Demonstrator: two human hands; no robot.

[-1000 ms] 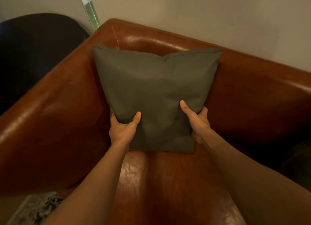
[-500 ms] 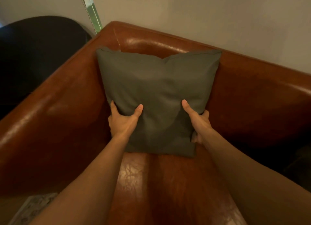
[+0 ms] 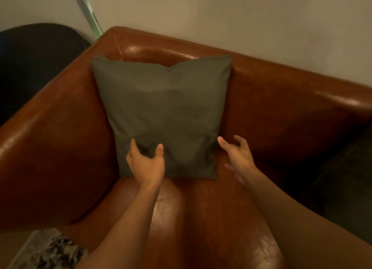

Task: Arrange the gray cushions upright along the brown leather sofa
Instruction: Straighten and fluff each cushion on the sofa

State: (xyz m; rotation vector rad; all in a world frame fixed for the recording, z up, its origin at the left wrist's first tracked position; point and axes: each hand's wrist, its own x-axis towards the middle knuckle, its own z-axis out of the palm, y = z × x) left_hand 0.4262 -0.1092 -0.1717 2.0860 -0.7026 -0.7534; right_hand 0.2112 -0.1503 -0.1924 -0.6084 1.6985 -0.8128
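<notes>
Both hands now off: left hand (image 3: 146, 164) and right hand (image 3: 237, 157) open. Cushion (image 3: 163, 116) upright in sofa (image 3: 281, 112) corner; other cushions unseen.

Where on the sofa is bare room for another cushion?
Bare backrest and seat lie right of the cushion. The left corner is crowded: the cushion sits against the armrest, with both open hands at its base.

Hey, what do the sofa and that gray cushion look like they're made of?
The sofa looks like brown leather or a leather-like covering with a glossy finish: bright highlights along the backrest and fine creases on the seat. The cushion looks like matte woven fabric, soft-filled: no shine, and a dent in its top edge.
</notes>
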